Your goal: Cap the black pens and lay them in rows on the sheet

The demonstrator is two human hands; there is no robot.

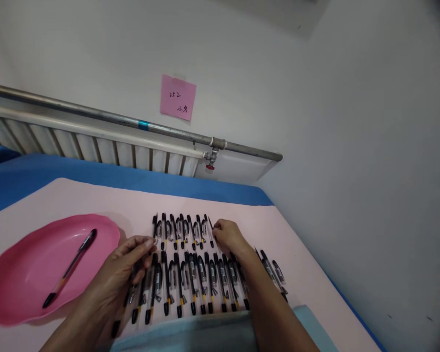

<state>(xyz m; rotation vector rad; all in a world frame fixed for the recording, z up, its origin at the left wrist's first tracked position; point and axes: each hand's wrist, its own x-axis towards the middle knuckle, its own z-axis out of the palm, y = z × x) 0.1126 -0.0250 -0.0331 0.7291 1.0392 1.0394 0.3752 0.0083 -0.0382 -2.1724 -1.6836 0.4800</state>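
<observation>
Two rows of disassembled pens lie on the pink tabletop, each black-ended barrel (193, 288) grouped with a black clip cap (201, 269) and a small metal tip (227, 295). My left hand (130, 256) is at the left end of the rows, thumb and fingers pinched; a small bit seems to show at the fingertips, too small to name. Beside the last pen (210, 233) of the far row, my right hand (230, 237) has its fingers curled together; what they hold, if anything, is hidden. My right forearm covers part of the near row.
A pink oval tray (25, 278) on the left holds one capped pen (71, 266). More pen parts (273, 271) lie right of my forearm. A radiator (124, 151), a metal pipe (176, 132) and a pink note (178, 98) are along the wall behind.
</observation>
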